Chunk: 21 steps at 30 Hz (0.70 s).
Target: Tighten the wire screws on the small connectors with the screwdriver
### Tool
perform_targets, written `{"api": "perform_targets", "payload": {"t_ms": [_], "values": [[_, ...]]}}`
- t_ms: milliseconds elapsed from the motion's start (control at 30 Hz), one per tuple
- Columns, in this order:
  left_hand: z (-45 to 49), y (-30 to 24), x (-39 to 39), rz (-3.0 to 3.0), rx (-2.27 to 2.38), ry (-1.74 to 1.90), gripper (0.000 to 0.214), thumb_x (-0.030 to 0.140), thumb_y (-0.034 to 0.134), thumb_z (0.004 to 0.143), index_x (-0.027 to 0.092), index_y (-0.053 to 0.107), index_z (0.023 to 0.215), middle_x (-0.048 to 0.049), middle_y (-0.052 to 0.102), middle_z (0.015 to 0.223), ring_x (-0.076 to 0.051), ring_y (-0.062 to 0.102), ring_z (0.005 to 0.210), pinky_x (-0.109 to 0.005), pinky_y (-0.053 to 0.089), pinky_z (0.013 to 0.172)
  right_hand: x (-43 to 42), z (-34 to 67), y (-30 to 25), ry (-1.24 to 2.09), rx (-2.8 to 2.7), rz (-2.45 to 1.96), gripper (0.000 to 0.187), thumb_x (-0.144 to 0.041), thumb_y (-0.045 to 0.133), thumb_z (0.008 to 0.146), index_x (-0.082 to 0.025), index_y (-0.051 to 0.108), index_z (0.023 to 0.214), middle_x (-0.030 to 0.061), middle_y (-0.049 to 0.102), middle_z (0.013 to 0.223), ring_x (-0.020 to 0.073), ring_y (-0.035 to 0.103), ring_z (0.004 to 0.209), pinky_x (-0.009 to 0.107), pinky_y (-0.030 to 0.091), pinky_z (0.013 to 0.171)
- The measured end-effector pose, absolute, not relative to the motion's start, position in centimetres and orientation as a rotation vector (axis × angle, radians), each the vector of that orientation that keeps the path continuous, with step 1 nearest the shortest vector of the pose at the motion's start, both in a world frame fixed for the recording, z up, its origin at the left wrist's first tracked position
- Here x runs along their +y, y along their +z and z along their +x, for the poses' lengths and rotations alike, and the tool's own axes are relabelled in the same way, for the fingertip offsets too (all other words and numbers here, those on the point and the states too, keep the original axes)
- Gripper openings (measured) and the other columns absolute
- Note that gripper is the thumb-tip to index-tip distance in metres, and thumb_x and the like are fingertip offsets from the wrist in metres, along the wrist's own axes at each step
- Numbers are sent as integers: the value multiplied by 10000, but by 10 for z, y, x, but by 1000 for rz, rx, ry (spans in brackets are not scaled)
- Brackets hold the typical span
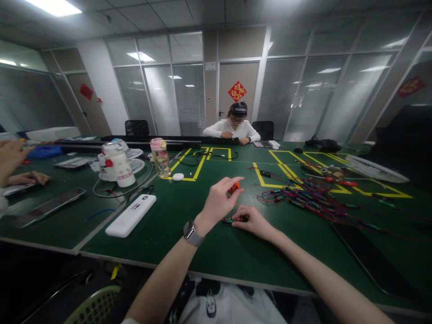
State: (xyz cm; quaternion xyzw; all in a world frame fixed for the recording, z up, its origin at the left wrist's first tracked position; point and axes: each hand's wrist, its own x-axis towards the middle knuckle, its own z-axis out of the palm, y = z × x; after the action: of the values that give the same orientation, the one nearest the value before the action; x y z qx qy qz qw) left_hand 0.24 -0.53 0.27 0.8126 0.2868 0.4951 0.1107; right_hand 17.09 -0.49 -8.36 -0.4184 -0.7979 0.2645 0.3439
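My left hand, with a watch on its wrist, is raised over the green table and pinches a small orange tool between thumb and fingers. My right hand rests on the table just below it, fingers closed on a small dark part with green on it. The two hands nearly touch. To the right lies a heap of red, blue and black wired parts.
A white power bank lies left of my hands, a phone further left, a dark tablet on the right. Behind stand a pink-lidded bottle, a white fan and red-handled tools. Another person sits opposite; someone's hands show at far left.
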Motion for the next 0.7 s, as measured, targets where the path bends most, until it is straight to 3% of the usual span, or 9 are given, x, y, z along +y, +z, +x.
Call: {"api": "perform_targets", "payload": {"t_ms": [133, 333, 567, 700], "values": [[4, 4, -9, 2428, 886, 1517, 280, 339, 649, 829, 211, 645, 1078, -13, 549, 841, -122, 559, 716, -218, 506, 629, -4, 171, -84, 690, -2069, -1089, 121, -262, 736, 722, -170, 744, 800, 21, 604, 722, 151, 561, 652, 266, 450, 608], [7, 7, -13, 2384, 674, 1480, 294, 157, 463, 922, 221, 590, 1179, -53, 618, 1069, -146, 599, 931, -259, 510, 789, -6, 170, -82, 701, -2064, -1093, 104, -241, 731, 722, -166, 741, 795, 26, 617, 747, 152, 565, 663, 267, 456, 620], [6, 4, -10, 2379, 824, 1583, 200, 248, 643, 836, 205, 662, 1031, -22, 558, 862, -136, 561, 771, -258, 500, 714, -6, 169, -80, 685, -2077, -1113, 112, -242, 734, 714, -164, 744, 795, 26, 614, 742, 147, 553, 649, 261, 447, 607], [6, 5, -13, 2320, 683, 1510, 250, 188, 504, 912, 204, 617, 1134, -63, 596, 1054, -162, 599, 946, -299, 505, 852, -6, 169, -81, 690, -2071, -1099, 105, -231, 726, 716, -160, 742, 792, 27, 617, 741, 150, 559, 656, 264, 447, 616]]}}
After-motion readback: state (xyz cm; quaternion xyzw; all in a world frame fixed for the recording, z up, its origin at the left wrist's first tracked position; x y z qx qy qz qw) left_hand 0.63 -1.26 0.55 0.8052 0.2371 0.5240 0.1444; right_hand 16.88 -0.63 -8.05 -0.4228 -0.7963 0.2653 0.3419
